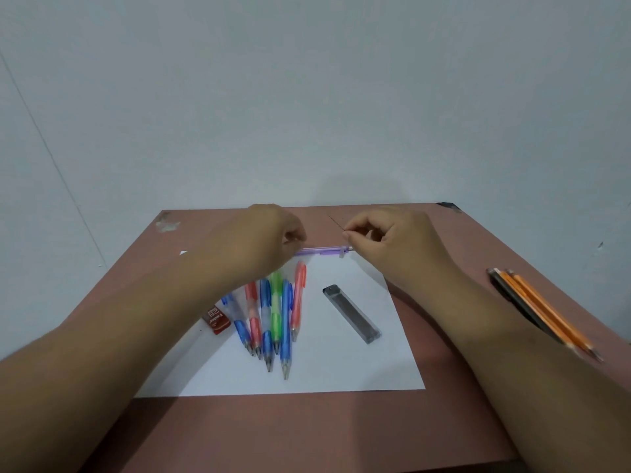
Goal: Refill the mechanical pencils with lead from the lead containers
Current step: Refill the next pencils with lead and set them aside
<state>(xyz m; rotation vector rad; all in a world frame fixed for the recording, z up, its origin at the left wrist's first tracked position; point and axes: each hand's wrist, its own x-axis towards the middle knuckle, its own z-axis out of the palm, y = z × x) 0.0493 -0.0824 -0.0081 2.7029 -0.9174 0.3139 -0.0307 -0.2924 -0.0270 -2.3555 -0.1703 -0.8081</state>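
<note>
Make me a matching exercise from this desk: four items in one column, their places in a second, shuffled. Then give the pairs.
Items
1. purple pencil
2. grey lead case
3. red lead case
4. orange pencils

Places
A. on the bare table, right of the paper
B. at the paper's left edge, beside the coloured pencils
C. held by the left hand
D. alone on the paper's right half

Pairs: 1-C, 2-D, 3-B, 4-A
</note>
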